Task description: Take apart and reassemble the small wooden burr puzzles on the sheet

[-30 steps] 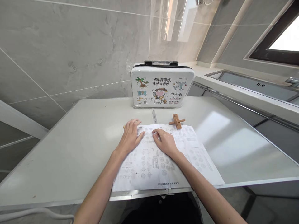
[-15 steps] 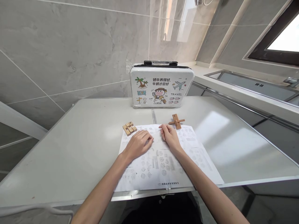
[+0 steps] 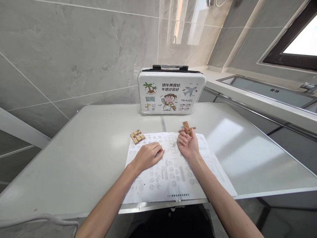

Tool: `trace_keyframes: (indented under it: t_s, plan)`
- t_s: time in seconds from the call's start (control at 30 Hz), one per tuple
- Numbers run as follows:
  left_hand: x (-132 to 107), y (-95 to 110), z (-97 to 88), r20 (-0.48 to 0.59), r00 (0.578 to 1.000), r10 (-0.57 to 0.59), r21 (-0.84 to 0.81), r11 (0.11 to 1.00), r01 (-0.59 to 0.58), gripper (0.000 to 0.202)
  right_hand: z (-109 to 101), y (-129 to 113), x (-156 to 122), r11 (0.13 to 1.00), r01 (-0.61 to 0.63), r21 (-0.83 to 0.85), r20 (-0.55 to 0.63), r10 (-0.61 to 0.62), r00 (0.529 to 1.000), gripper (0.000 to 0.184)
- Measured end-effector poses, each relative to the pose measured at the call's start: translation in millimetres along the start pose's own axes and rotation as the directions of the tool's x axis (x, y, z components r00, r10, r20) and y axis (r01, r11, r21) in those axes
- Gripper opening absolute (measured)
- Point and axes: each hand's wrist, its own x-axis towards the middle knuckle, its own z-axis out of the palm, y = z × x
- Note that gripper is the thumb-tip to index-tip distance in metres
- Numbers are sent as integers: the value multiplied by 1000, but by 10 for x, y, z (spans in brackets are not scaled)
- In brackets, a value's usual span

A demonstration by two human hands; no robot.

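Before you: printed sheet (image 3: 170,172), matt paper, lightly creased. Your crossed piece (image 3: 186,125) and block cluster (image 3: 137,136): smooth matt wood. Case (image 3: 171,92): glossy, plastic-looking, in clear film (image 3: 136,71). Tabletop (image 3: 99,148): smooth, slightly glossy. Wall tiles (image 3: 99,39): polished.

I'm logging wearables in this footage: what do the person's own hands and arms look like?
The left hand and right hand are bare; no gloves, rings or watch show. No sleeve shows along either forearm. Black clothing appears at the bottom.

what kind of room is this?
Probably a kitchen or utility room: there's a sink set into a pale counter at right, what looks like a metal faucet at its edge, and grey tiled walls.
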Motion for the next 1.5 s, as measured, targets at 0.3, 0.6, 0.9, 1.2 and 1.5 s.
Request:
trace_keyframes:
  t_s: [0.3, 0.6, 0.9, 1.2, 1.5]
  plan:
    - [-2, 1, 2, 15, 1000, -12, -13, 1000, 13, 27, -50, 11, 43, 1000, 11, -2, 37, -11, 999, 20]
    - [-8, -3, 7, 27, 999, -19, -16, 1000, 19, 27, -99, 5, 72, 997, 30, -75, 61, -26, 998, 20]
    - [33, 37, -54, -116, 960, -255, -162, 958, 236, 19, 54, 100, -14, 927, 34, -373, 117, 11, 993, 27]
    - [87, -118, -132, -70, 907, -414, -766, 605, 218, 103, 179, 186, -220, 738, -98, -668, 308, 394, 866, 39]
    - [85, -54, -251, 194, 951, -239, -861, 424, 282, 104, 100, 197, -225, 617, -209, -759, 279, 599, 751, 37]
